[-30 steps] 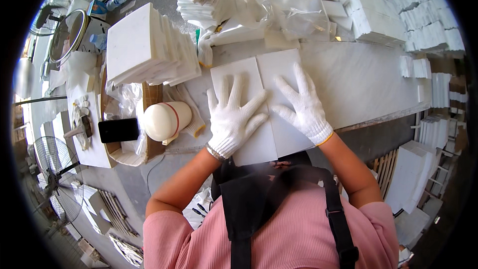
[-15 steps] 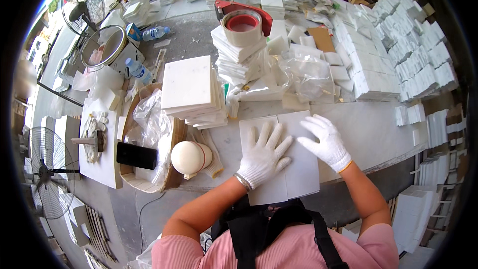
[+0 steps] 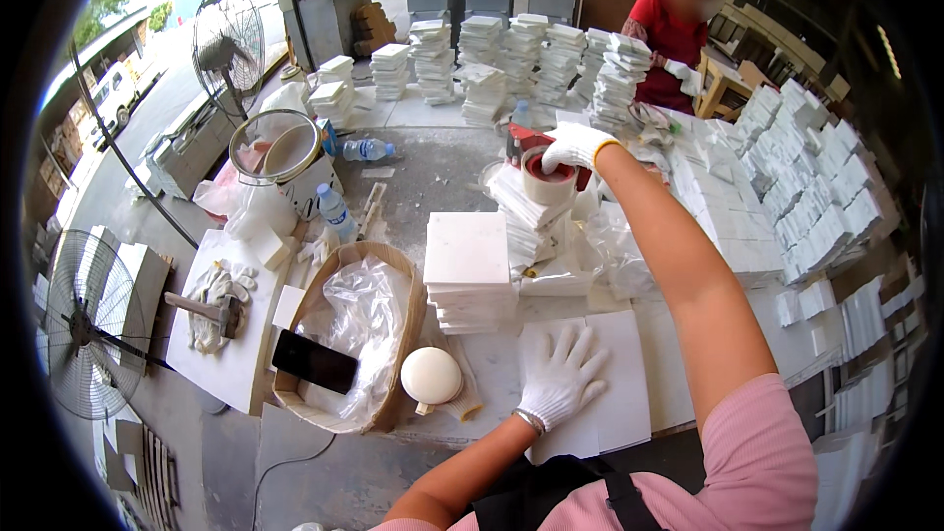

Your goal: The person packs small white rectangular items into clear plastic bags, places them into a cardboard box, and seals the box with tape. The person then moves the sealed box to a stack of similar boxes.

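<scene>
My left hand (image 3: 562, 374), in a white knit glove, lies flat with fingers spread on two white flat panels (image 3: 619, 364) set side by side at the table's near edge. My right hand (image 3: 578, 147), also gloved, reaches far forward, its fingers curled over a red tape dispenser (image 3: 547, 185) with a wide roll of tape. The dispenser rests on a stack of white tiles partly wrapped in plastic. Left of it stands a neat stack of square white tiles (image 3: 467, 248). The right palm side is hidden.
A cardboard box (image 3: 413, 334) with clear plastic holds a black phone (image 3: 315, 361) on its rim; a cream lidded container (image 3: 431, 376) stands beside it. Bottles, a bucket (image 3: 315, 192), a hammer (image 3: 211, 313) and fans are left. Tile stacks fill the back and right. A person in red (image 3: 669, 49) stands beyond.
My right hand has left the white panels and moved forward onto the tape dispenser. My left hand stays flat on the panels. The view has tilted up, bringing the person in red into fuller view.
</scene>
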Available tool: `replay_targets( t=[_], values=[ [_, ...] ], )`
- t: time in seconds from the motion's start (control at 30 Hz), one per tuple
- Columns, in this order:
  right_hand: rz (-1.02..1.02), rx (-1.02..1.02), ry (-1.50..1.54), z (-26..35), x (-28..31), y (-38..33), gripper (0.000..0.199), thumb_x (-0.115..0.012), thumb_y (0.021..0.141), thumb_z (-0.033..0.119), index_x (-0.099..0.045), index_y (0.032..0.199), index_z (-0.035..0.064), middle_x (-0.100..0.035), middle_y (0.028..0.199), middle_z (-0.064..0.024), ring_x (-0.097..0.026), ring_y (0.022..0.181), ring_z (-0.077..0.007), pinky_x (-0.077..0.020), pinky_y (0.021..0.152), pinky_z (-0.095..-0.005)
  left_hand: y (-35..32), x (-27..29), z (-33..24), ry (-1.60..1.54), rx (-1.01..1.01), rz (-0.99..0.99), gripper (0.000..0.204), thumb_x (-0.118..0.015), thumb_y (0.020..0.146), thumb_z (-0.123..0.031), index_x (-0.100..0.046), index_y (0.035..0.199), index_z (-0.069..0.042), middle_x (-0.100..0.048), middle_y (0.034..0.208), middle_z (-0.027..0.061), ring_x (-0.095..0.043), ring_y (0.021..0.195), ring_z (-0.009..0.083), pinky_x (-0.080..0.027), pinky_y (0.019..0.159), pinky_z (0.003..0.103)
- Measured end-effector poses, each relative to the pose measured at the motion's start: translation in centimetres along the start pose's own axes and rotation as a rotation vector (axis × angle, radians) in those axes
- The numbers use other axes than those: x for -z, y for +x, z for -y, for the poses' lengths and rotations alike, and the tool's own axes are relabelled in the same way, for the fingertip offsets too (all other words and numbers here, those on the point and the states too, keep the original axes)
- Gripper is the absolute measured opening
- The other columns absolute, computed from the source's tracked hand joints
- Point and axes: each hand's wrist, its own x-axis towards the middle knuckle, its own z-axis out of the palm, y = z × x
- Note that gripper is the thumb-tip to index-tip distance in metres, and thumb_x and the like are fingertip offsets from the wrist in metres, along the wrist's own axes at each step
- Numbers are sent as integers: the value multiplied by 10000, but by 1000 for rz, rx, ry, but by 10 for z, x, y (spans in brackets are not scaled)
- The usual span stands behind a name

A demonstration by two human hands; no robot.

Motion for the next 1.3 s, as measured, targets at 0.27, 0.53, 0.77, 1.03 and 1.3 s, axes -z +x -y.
replay_targets(
  t=[0.27, 0.53, 0.77, 1.03, 1.3],
  values=[
    [-365, 144, 147, -3, 1, -62, 520, -656, 793, 290, -685, 1311, 243, -743, 1067, -186, -724, 967, -255, -566, 848, -378, -2, -11, -3, -50, -8, -20, 580, -599, 955, -530, -551, 1458, -243, -396, 1600, 168, -355, 1478, 400, -277, 1145, 647],
    [-216, 138, 1206, -48, -48, -228, 737, -736, 818, 214, -502, 1491, 27, -594, 846, -6, -552, 699, -80, -465, 649, -243, -1, -11, 0, 20, -32, -36, 569, -567, 969, -539, -549, 1457, -247, -412, 1589, 173, -346, 1477, 396, -276, 1140, 643],
    [-297, -95, 1402, -69, -181, -355, 827, -767, 769, 159, -464, 1524, 10, -629, 1313, -128, -621, 1062, -141, -522, 861, -266, 16, 3, 14, 114, -105, 103, 571, -545, 986, -518, -519, 1492, -254, -370, 1616, 157, -313, 1487, 413, -250, 1157, 607],
    [-739, -224, 979, -28, -257, -384, 862, -835, 770, 232, -457, 1523, 49, -609, 1348, -210, -627, 1191, -313, -513, 1005, -417, 51, -14, 27, 266, -233, 100, 588, -543, 972, -482, -475, 1531, -313, -430, 1583, 159, -406, 1416, 370, -344, 1045, 525],
    [-838, -385, 269, 32, -267, -377, 857, -857, 760, 218, -476, 1523, 131, -644, 1078, -157, -684, 954, -343, -561, 819, -442, 55, -18, 28, 205, -236, 67, 518, -540, 981, -490, -535, 1469, -316, -442, 1569, 127, -424, 1389, 351, -352, 1028, 548]
  ],
)
